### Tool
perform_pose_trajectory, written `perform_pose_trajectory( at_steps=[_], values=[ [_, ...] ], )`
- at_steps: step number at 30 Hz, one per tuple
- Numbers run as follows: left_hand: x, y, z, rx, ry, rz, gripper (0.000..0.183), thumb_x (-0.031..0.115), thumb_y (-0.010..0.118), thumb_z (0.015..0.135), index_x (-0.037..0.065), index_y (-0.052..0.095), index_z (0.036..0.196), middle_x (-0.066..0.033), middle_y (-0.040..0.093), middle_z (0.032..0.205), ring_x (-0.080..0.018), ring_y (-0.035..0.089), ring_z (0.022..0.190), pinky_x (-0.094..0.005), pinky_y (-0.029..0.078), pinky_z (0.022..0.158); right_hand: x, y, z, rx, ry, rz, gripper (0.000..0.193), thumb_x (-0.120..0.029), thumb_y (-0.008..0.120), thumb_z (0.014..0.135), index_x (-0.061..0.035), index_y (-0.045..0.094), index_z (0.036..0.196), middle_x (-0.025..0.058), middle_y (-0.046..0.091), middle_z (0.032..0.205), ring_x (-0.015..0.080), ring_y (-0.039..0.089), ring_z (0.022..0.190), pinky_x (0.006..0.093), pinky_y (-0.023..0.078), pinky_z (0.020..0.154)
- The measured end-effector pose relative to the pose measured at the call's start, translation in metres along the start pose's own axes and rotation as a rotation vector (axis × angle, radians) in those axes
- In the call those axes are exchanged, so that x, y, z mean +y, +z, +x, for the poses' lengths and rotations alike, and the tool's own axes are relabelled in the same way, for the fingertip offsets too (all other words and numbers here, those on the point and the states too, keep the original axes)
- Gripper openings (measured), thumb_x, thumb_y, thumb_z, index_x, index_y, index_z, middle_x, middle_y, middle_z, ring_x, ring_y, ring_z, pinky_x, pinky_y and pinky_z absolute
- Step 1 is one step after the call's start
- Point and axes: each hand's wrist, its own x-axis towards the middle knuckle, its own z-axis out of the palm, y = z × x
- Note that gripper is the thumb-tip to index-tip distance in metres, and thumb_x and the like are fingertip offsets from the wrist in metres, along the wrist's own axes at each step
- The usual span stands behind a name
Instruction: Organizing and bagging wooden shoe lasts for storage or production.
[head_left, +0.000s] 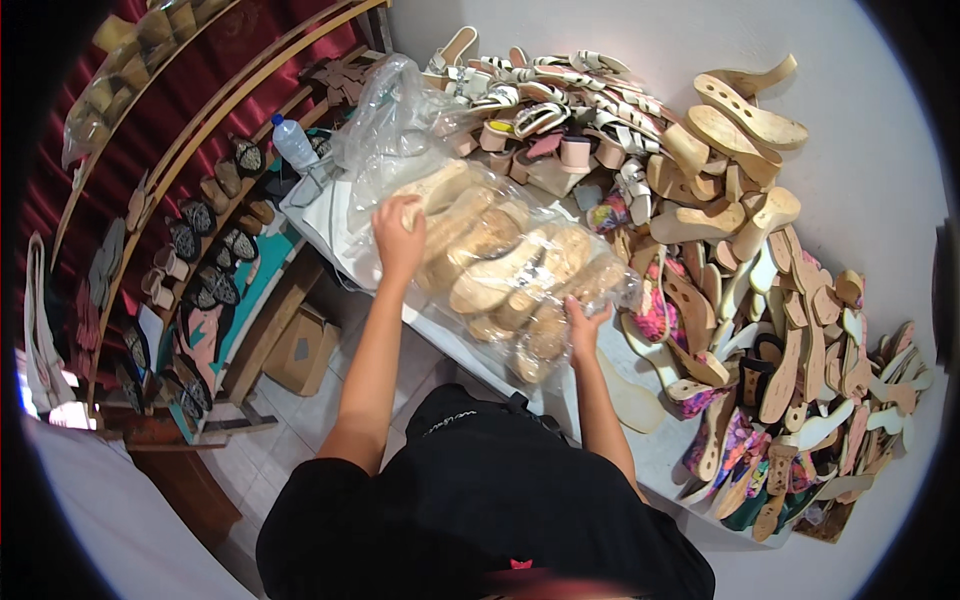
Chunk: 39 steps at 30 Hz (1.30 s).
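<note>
A clear plastic bag (pixel 500 262) full of pale wooden shoe soles lies across the near left part of the white table (pixel 640 455). My left hand (pixel 400 238) grips its left side, fingers curled over the plastic beside a sole. At the right end, my right hand (pixel 586 328) holds the bag's lower edge, with the fingertips partly hidden by the plastic. Loose, crumpled plastic (pixel 390 115) rises from the bag's far left end. Under my right wrist, a flat cream sole shape (pixel 632 392) rests on the tabletop.
White strapped sandals (pixel 600 100) are heaped along the back wall. Wooden soles (pixel 745 120) and flowered-fabric pieces (pixel 725 450) crowd the table's right side. To the left stand curved-looking shelves of shoes (pixel 215 270), a water bottle (pixel 293 145) and a cardboard box (pixel 300 352) on the floor.
</note>
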Motion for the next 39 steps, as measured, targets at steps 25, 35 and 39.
perform_pose_trajectory(
  at_steps=[25,35,39],
  values=[
    [0.191,0.012,0.036,-0.313,0.674,-1.008,0.013,0.015,0.048,0.083,0.004,0.043,0.083,-0.0189,0.042,0.13,-0.0357,0.034,0.124,-0.0383,0.029,0.1,0.025,-0.003,0.011,0.03,0.028,0.029,0.069,-0.026,0.066,0.076,0.0031,0.028,0.125,0.0141,0.052,0.108,0.0194,0.054,0.094,0.0301,0.043,0.081],
    [0.235,0.072,-0.094,-0.761,0.628,-0.927,0.032,0.028,0.057,0.08,0.003,0.049,0.099,-0.0164,0.038,0.132,-0.0373,0.031,0.125,-0.0491,0.026,0.099,0.033,-0.023,0.004,-0.168,-0.215,-0.081,0.056,-0.03,0.053,0.085,0.0007,0.031,0.128,0.009,0.042,0.124,0.0196,0.045,0.11,0.0306,0.037,0.093],
    [0.187,0.055,-0.05,-0.557,0.468,-1.098,0.029,0.014,0.062,0.074,0.004,0.052,0.1,-0.0115,0.051,0.111,-0.0281,0.05,0.103,-0.0352,0.037,0.09,0.019,-0.014,-0.001,-0.196,-0.182,0.031,0.054,-0.029,0.053,0.085,0.0002,0.034,0.127,0.0087,0.043,0.122,0.0193,0.045,0.109,0.0301,0.036,0.093]
  ],
)
